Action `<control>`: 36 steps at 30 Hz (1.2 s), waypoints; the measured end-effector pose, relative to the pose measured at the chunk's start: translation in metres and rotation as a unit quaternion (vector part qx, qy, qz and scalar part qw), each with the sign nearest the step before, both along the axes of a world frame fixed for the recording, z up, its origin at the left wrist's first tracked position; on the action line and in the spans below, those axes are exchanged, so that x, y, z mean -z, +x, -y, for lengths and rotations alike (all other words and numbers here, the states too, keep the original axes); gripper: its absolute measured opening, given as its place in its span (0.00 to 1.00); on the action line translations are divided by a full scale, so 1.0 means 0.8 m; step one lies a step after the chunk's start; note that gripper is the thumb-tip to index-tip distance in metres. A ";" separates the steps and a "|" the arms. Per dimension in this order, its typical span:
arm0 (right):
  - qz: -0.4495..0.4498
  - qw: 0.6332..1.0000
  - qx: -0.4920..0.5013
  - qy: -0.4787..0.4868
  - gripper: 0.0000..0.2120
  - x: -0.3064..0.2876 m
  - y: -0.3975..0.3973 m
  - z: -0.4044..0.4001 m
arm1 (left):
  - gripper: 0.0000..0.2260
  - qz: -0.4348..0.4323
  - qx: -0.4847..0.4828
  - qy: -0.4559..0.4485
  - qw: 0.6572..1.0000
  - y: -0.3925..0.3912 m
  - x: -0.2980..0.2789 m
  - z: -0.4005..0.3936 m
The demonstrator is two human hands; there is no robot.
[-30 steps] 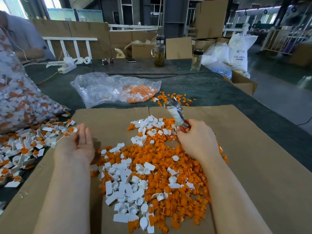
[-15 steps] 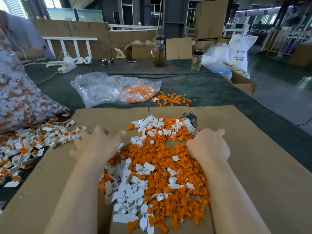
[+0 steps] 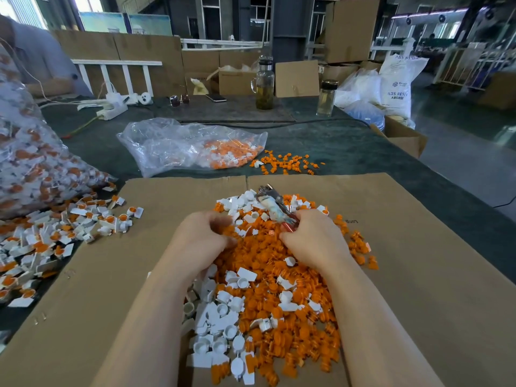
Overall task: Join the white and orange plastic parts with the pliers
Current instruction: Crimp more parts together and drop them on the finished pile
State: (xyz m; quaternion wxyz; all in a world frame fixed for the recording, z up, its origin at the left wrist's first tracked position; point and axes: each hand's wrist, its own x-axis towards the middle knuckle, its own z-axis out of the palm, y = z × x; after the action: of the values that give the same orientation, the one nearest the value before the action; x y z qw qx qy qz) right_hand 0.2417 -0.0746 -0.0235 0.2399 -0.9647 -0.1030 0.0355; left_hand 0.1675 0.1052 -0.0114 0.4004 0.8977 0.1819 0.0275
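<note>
Left hand: the left hand (image 3: 199, 240) lies on the near-left edge of the heap, fingers curled down into the loose parts; whether it pinches a piece cannot be told.
Right hand: the right hand (image 3: 314, 241) rests on the heap's right side, fingers wrapped round the red handle end of the pliers.
Pliers: the pliers (image 3: 272, 202) lie tilted across the far part of the heap, metal head pointing away from the person, the middle wrapped in pale tape, the handles under the right hand.
Orange parts: the orange parts (image 3: 282, 311) form the bulk of the heap between and in front of both forearms.
White parts: the white parts (image 3: 220, 317) lie in a cluster at the near-left of the heap, with another patch at the far side beside the pliers' head.
Cardboard sheet: the cardboard sheet (image 3: 418, 275) lies flat on the green table (image 3: 349, 146) and bears the whole heap.
Joined pieces: a spread of joined pieces (image 3: 64, 233), white with orange centres, lies to the left, partly on the cardboard's edge.
Clear bag: a clear bag (image 3: 178, 146) lies beyond the cardboard, with orange and white parts in its right end.
Full bag: a full bag (image 3: 30, 163) of pieces stands at the far left.
Glass jug: a glass jug (image 3: 264, 85) stands far back on the table.
</note>
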 end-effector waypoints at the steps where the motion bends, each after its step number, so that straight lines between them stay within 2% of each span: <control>1: 0.005 1.000 -0.009 0.012 0.07 0.000 0.001 -0.001 | 0.15 0.013 0.009 -0.008 1.000 0.000 0.000 0.001; 6: 0.051 0.997 -0.007 0.063 0.05 0.003 0.002 0.001 | 0.15 0.038 0.029 -0.007 0.999 0.003 0.003 0.000; 10: 0.078 0.990 0.020 0.114 0.17 0.001 -0.001 -0.001 | 0.11 0.076 0.003 -0.030 0.997 0.004 0.005 0.001; 12: 0.088 0.987 0.030 0.128 0.20 -0.001 -0.001 -0.001 | 0.10 0.078 0.001 -0.022 0.997 0.005 0.005 0.000; 16: 0.093 0.986 0.026 0.138 0.20 -0.001 -0.001 -0.001 | 0.09 0.072 -0.018 0.008 0.997 0.008 0.008 -0.002; 19: 0.095 0.987 0.006 0.132 0.18 -0.001 -0.003 -0.003 | 0.02 0.093 -0.032 0.034 0.995 0.010 0.008 0.004; 23: 0.111 0.986 -0.003 0.127 0.17 -0.001 -0.006 -0.009 | 0.10 0.085 -0.013 0.126 0.988 0.012 0.010 0.021; 28: 0.109 0.984 0.000 0.142 0.22 -0.004 -0.008 -0.007 | 0.07 0.071 -0.012 0.177 0.982 0.015 0.012 0.027; 33: 0.110 0.981 -0.018 0.160 0.20 -0.006 -0.010 -0.008 | 0.04 0.102 -0.025 0.163 0.981 0.014 0.014 0.025; 36: 0.098 0.977 -0.028 0.185 0.17 -0.008 -0.011 -0.008 | 0.05 0.110 -0.041 0.095 0.988 0.014 0.011 0.025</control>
State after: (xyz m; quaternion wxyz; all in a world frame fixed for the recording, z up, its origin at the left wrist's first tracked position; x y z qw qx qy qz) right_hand 0.2329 -0.0678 -0.0171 0.4021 -0.8989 -0.1580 -0.0722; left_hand 0.1786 0.0852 -0.0203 0.3290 0.9150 0.1698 0.1602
